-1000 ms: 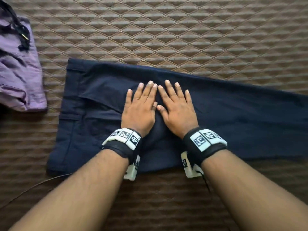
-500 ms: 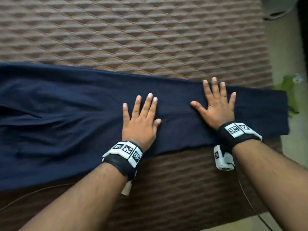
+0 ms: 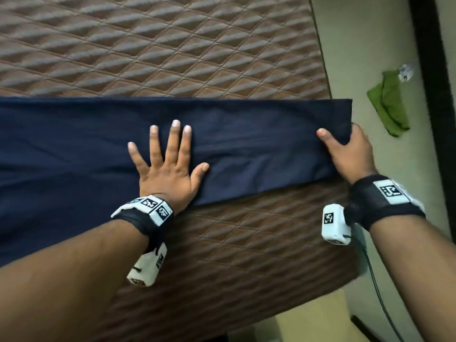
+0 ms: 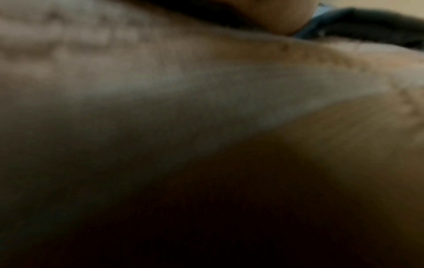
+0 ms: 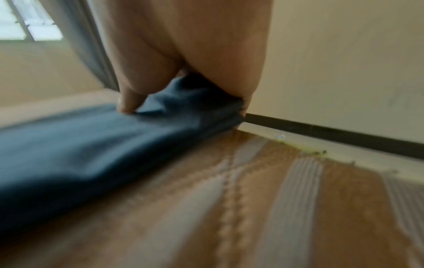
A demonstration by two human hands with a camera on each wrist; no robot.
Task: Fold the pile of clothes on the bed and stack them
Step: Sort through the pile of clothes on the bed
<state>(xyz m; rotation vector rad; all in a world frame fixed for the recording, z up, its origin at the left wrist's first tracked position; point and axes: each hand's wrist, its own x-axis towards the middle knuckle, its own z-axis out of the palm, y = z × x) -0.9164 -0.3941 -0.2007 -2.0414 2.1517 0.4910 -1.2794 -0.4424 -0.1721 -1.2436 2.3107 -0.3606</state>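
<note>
Navy trousers (image 3: 246, 144) lay flat across the bed (image 3: 172, 50), leg end reaching the bed's right edge, the rest running off the left of the head view. Left hand (image 3: 167, 174) lay palm down on the trousers mid-leg, fingers (image 3: 174, 141) straight and spread, thumb out to the right, holding nothing, just pressing the cloth flat; wrist sat at the near hem line. Right hand (image 3: 350, 154) was at the leg end by the bed edge: thumb (image 3: 325, 137) on top of the cloth, the other fingers curled round the hem and out of sight under it. Right wrist view confirmed the pinch: cloth (image 5: 114, 145) bunched between thumb (image 5: 130, 98) and palm, a small ridge raised at the grip, rest of the leg lying on the quilted cover (image 5: 252, 199). Left wrist view was dark and blurred, mostly quilted cover (image 4: 206, 90), with a sliver of skin and dark cloth at the top; cannot tell more from it. Both wrists wore black bands with white marker blocks. A cable (image 3: 380, 292) ran from the right wrist unit. A crumpled green cloth (image 3: 387, 104) lay on the floor (image 3: 357, 45) right of the bed, well apart from the trousers.
</note>
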